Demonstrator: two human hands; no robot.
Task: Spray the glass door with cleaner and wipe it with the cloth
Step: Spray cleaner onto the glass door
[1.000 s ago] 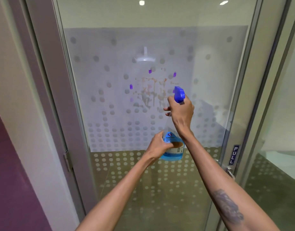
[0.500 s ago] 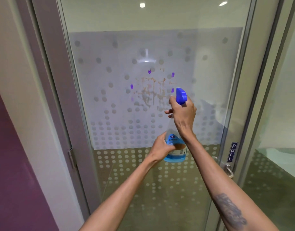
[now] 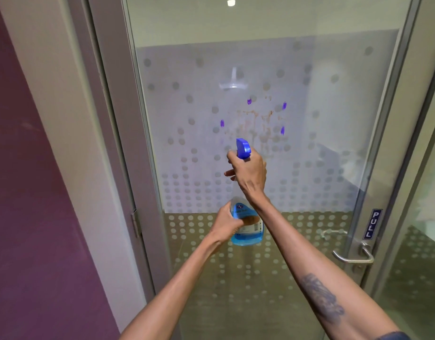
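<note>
Before one door (image 3: pixel 334 69), one bottle (image 3: pixel 248 231).

Office bldg: frosted glass door (image 3: pixel 322 77) w/ PULL sign (image 3: pixel 372 224).

1 spray bottle (image 3: pixel 247 224), 2 hands, 4 purple marks (image 3: pixel 249 101), 1 door handle (image 3: pixel 354 257).

The glass door (image 3: pixel 309 168) is standing shut in its grey metal frame, frosted with rows of dots, and brownish smears with 4 purple marks are showing across its middle. The spray bottle (image 3: pixel 247 224) of blue cleaner is being held upright, its blue nozzle (image 3: pixel 243 148) pointing at the smears.
</note>
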